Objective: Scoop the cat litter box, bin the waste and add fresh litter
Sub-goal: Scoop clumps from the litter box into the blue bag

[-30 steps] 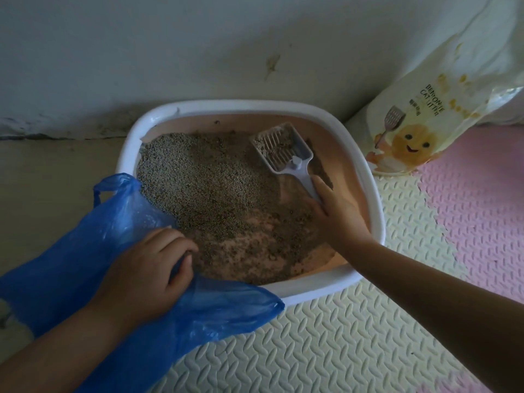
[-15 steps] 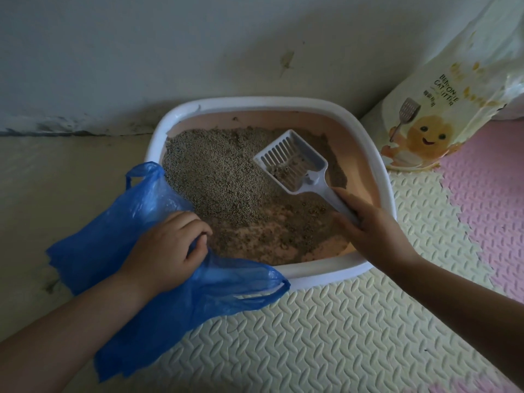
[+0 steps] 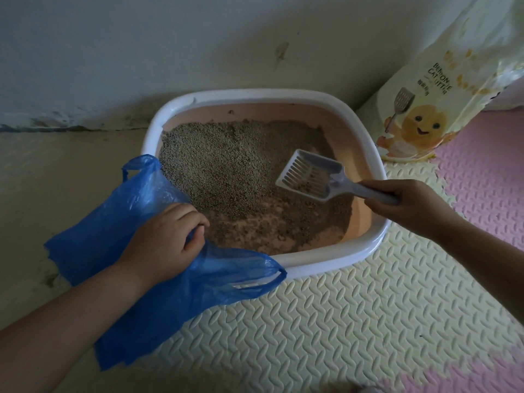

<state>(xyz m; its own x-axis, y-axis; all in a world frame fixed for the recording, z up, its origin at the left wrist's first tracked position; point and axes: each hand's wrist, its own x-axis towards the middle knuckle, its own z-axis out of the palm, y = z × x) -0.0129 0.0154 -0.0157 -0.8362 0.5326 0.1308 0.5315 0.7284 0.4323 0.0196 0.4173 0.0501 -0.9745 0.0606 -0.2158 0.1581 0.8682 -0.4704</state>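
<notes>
A litter box point(image 3: 326, 262) with a white rim and pink inside sits on the floor against the wall, holding grey litter point(image 3: 226, 163) that thins to bare pink near the front. My right hand point(image 3: 408, 207) grips the handle of a pale slotted scoop point(image 3: 310, 175), held just above the litter at the box's right side, a little litter lying in it. My left hand point(image 3: 167, 241) grips the edge of a blue plastic bag point(image 3: 119, 231) draped over the box's front-left rim.
A cream bag of cat litter point(image 3: 442, 89) leans against the wall to the right of the box. Cream foam mat point(image 3: 340, 321) covers the floor in front, pink mat point(image 3: 482, 171) to the right. Bare floor lies to the left.
My right hand has drawn the scoop back from the far side toward the right rim and lifted it off the litter. My left hand still holds the blue bag at the rim.
</notes>
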